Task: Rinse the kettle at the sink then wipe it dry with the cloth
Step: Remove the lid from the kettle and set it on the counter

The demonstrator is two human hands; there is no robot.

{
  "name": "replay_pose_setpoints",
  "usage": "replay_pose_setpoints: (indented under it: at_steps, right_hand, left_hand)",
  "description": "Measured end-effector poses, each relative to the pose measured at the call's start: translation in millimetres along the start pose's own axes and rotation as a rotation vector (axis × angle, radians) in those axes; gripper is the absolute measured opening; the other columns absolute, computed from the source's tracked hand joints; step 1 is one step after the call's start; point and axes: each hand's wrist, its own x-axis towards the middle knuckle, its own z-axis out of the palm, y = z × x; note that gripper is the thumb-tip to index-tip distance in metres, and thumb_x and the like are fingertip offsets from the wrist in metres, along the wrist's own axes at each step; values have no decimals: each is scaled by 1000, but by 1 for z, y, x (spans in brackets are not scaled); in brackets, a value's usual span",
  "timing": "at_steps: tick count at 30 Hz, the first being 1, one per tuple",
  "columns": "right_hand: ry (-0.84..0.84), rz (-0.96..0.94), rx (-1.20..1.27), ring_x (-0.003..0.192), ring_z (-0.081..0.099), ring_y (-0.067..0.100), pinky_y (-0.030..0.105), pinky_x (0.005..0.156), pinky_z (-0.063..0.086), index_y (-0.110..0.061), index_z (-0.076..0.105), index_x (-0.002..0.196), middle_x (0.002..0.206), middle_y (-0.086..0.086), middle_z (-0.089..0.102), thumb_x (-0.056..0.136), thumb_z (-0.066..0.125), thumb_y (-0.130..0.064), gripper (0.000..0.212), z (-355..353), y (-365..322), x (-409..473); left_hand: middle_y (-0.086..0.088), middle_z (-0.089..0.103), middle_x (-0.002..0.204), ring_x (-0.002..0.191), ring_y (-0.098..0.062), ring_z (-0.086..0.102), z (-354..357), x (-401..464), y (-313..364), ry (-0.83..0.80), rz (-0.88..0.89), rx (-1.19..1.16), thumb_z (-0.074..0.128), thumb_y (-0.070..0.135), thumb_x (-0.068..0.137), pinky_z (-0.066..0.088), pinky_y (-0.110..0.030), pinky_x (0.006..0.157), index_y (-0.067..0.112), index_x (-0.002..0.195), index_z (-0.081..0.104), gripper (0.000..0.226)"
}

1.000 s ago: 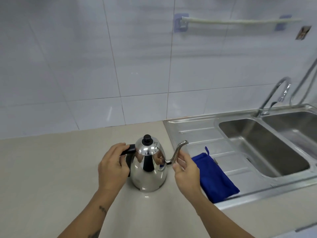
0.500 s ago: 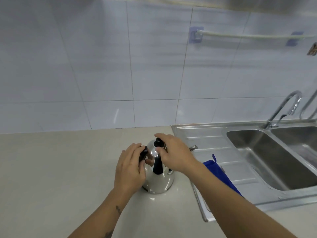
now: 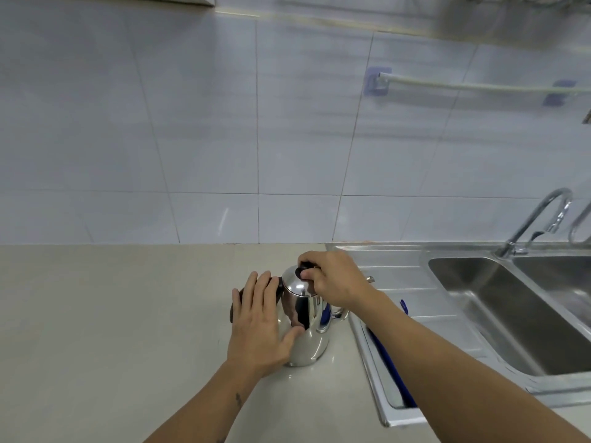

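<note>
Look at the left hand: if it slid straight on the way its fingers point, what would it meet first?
Probably the kettle's black handle: the left hand lies flat beside the kettle, fingertips already at that handle. Depth is unclear, so contact is uncertain.

The kettle (image 3: 307, 334) body is mirror-polished metal; its lid knob (image 3: 305, 270) and handle (image 3: 238, 303) are matt black. The sink (image 3: 399, 276) is brushed steel. The countertop (image 3: 112, 330) is smooth, semi-matt beige. The wall tiles (image 3: 208, 123) are glossy. The cloth (image 3: 391, 366) is blue fabric.
</note>
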Motion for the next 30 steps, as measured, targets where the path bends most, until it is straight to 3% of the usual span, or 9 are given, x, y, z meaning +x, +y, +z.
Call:
replay_pose_setpoints:
  at_steps: [6,9,11,16,19,22,25,30]
  right_hand:
    - [15,43,78,73,70,28,45,71,59,-18,66,77,71,8,67,91,59,-10,18,-3,-1,0]
    - [264,106,194,67,66,24,47,68,61,-20,69,75,71,6,67,93,55,-6,27,-18,4,1]
    - [367,110,224,77,67,25,47,76,60,-18,71,83,79,5,71,94,55,-8,22,-36,5,5]
    - [366,51,235,92,68,19,39,86,57,-22,68,100,95,1,73,95,58,-12,15,-56,-12,-18]
    - [337,30,202,87,69,14,32,80,57,-23,66,107,93,-4,72,96,58,-16,15,-32,-3,-71]
    - [146,101,98,83,67,5,28,76,58,-31,63,108,95,-10,69,97,58,-22,15,14,14,-125]
    - [-39,165,-64,91,62,6,21,82,51,-30,59,116,109,-13,64,98,53,-26,20,60,34,-151]
    - [-106,134,-192,104,61,21,32,86,49,-23,54,127,130,-5,59,98,50,-25,30,104,59,-159]
  left_hand:
    - [-2,24,158,150,-25,9,1,1,1,1,19,28,46,66,77,10,-51,119,17,148,21,90]
    - [0,19,160,151,-23,4,-2,-1,-3,-18,-7,23,48,64,78,6,-50,121,19,150,16,91]
    - [1,15,161,152,-21,1,-4,-1,-4,-33,5,23,52,60,79,6,-50,121,20,151,13,91]
    - [8,8,163,151,-15,-4,-9,2,1,-61,17,-47,57,40,86,1,-45,123,25,153,12,82]
    - [10,17,161,151,-13,7,-12,1,-8,-31,57,-109,58,24,88,14,-48,122,25,152,22,74]
    - [12,22,160,150,-11,13,-14,1,-14,-4,59,-137,55,15,89,15,-43,122,27,151,27,69]
    - [11,28,158,149,-11,16,-12,1,-9,24,32,-158,55,12,88,14,-40,122,27,149,32,66]
    - [8,33,157,149,-15,21,-10,-1,-4,58,3,-193,57,3,83,16,-44,121,24,147,37,70]
